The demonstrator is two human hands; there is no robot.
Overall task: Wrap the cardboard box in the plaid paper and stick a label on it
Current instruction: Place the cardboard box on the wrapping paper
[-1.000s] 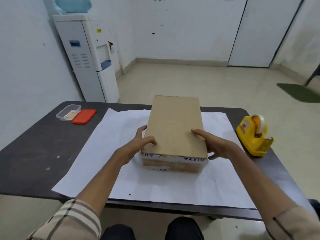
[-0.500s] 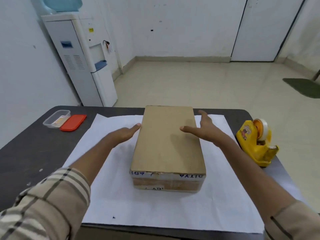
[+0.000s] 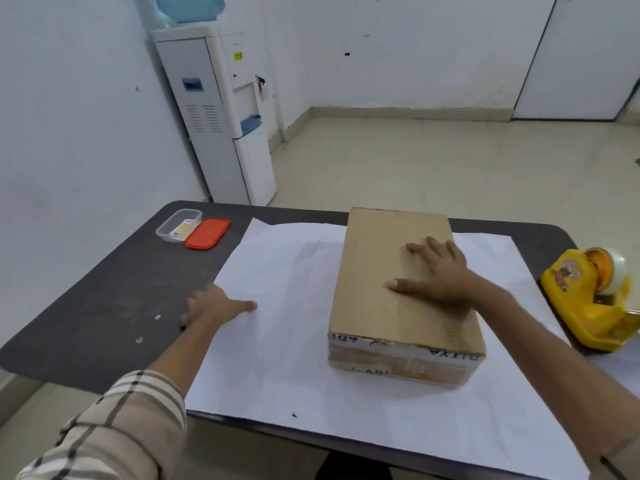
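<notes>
Dark table (image 3: pixel 104 306); box (image 3: pixel 398 289) sits centre-right on white-side-up paper (image 3: pixel 277 341). Our right hand (image 3: pixel 440 275) lies flat, spread, on top; left hand (image 3: pixel 211 306) pinches the paper's edge (grip unclear), so pulling could tear it or shift the box.

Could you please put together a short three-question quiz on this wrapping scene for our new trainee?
1. True or false: the right hand lies flat on top of the cardboard box.
2. Which edge of the paper is the left hand at: A near, B left, C far?
3. Fill in: the yellow tape dispenser stands to the ___ of the box.

Key: 1 true; 2 B; 3 right.
</notes>
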